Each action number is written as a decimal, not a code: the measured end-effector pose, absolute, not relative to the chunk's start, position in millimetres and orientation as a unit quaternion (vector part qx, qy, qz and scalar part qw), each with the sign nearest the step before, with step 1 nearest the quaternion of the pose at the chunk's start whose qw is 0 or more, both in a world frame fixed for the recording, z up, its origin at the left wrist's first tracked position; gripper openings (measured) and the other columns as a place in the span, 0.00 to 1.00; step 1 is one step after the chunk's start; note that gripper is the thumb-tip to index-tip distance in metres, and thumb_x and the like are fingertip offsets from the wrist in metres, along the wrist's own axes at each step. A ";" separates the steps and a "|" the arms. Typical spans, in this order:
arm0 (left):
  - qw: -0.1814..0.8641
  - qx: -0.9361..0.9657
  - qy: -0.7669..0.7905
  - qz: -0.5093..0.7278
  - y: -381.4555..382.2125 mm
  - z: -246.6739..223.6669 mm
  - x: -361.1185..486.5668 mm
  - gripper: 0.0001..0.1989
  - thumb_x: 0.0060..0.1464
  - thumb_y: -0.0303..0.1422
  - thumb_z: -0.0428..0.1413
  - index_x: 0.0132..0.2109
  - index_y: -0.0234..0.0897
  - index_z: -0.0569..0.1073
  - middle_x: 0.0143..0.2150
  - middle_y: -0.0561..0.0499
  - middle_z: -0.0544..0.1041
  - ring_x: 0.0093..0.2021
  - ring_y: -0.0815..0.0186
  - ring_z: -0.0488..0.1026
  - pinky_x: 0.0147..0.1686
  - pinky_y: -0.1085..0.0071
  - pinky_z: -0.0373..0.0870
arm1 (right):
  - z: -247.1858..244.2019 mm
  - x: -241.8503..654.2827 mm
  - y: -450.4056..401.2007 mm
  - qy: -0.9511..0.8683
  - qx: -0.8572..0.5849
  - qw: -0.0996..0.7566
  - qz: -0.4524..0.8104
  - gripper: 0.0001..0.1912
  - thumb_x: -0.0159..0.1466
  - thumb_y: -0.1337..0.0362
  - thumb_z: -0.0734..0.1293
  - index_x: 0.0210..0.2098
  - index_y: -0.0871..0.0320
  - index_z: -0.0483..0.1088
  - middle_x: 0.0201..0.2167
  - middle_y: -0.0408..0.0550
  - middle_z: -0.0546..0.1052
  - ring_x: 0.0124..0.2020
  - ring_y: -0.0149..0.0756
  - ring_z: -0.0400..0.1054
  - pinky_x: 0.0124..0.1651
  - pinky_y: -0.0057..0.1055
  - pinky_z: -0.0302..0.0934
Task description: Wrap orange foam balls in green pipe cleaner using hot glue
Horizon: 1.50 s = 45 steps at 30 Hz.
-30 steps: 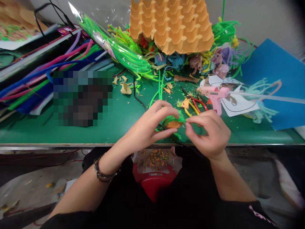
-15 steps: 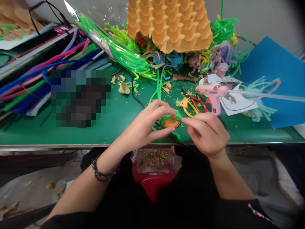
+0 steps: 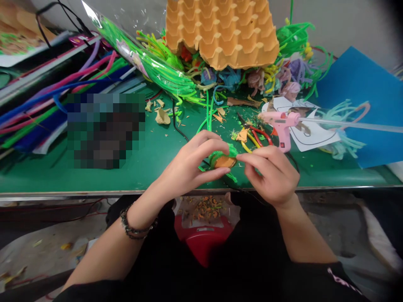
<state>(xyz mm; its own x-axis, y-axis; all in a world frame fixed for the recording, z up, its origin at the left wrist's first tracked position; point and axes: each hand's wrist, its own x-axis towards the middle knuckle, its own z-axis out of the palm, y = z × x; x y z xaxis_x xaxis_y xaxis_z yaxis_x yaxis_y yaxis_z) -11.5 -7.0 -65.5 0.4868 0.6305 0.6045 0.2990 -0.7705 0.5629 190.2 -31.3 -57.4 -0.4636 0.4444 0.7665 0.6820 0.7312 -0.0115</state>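
My left hand (image 3: 195,161) holds a small brown egg-carton cup (image 3: 225,162) between thumb and fingers. Fuzzy green pipe cleaner (image 3: 232,149) is wrapped round the cup's side. At the cup's right edge, my right hand (image 3: 272,172) has thumb and forefinger pinched together, touching the green edge; what lies between the fingertips is mostly hidden. Long green stems (image 3: 209,111) lie on the table just behind my left hand. Beyond my right hand are a pink glue gun (image 3: 281,126) with a clear glue stick and red-and-yellow-handled pliers (image 3: 260,136).
An egg tray (image 3: 223,33) rests on a heap of yarn-like flowers at the back. Bagged green pipe cleaners (image 3: 157,71) and coloured bundles (image 3: 56,88) lie to the left. Blue card (image 3: 362,100) stands right. Scraps litter the table (image 3: 94,180); a red container (image 3: 201,235) sits below.
Both hands and the cup have shifted very slightly left in view, along with the whole scene. The right fingertips stay at the cup's edge.
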 end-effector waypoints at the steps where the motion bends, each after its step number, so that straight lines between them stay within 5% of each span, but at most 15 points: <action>1: 0.194 0.839 0.276 0.428 -6.6 -65.8 -11.7 0.12 0.54 0.33 0.59 0.44 0.37 0.67 0.42 0.48 0.70 0.44 0.68 0.70 0.42 0.72 0.71 | -57.0 189.8 -31.1 -0.840 -0.335 0.404 -0.139 0.10 0.61 0.75 0.64 0.40 0.57 0.71 0.30 0.44 0.74 0.31 0.29 0.68 0.36 0.27 0.66; 10: 0.268 0.807 0.267 0.453 -4.4 -70.1 -13.6 0.13 0.51 0.33 0.61 0.44 0.38 0.68 0.42 0.49 0.71 0.42 0.68 0.70 0.30 0.79 0.70 | -55.2 187.0 -32.1 -0.804 -0.361 0.464 -0.080 0.08 0.59 0.74 0.67 0.36 0.57 0.70 0.30 0.42 0.77 0.30 0.27 0.71 0.33 0.26 0.67; 45: 0.262 0.793 0.236 0.497 -2.2 -74.8 -12.2 0.13 0.51 0.34 0.61 0.43 0.39 0.68 0.43 0.48 0.71 0.45 0.66 0.70 0.34 0.74 0.71 | -56.8 181.5 -33.6 -0.814 -0.357 0.455 -0.058 0.08 0.61 0.75 0.64 0.37 0.56 0.69 0.31 0.43 0.77 0.33 0.30 0.73 0.37 0.29 0.68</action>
<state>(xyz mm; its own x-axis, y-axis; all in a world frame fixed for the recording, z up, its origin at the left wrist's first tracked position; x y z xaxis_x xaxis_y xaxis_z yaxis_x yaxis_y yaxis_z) -12.2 -2.2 -74.8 0.3943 0.6351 0.6642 0.1143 -0.7511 0.6503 181.5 -33.6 -56.8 -0.3306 0.5279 0.7823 0.6340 0.7383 -0.2303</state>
